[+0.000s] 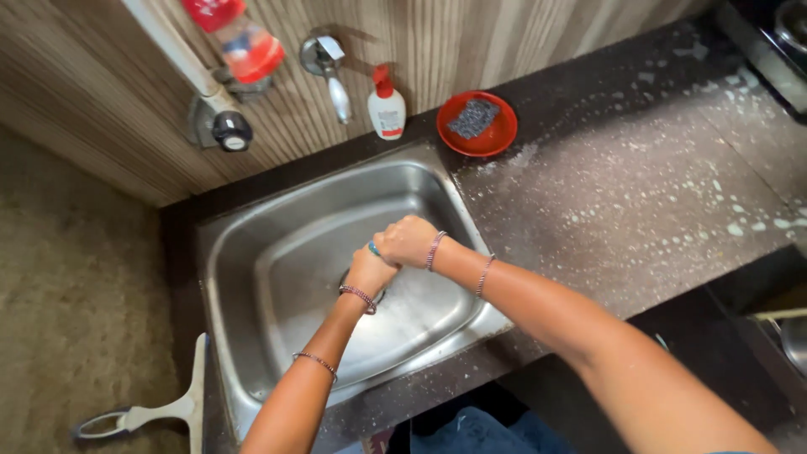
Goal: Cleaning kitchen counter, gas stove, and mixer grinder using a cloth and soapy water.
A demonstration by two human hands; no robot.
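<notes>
Your right hand [408, 241] was curled over your left hand [368, 271], both closed around a small teal thing [373, 249], mostly hidden. They hung above the sink [252, 252] drain; a red dish [496, 139] sat on the counter [639, 193].

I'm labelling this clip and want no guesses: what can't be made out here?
All in the head view:
- Small blue-green thing: mostly hidden between left hand and right hand.
- Sink drain: covered by the hands.
- Red-topped container: cut off by the top edge.
- Pan: cut off at the right corner.
</notes>
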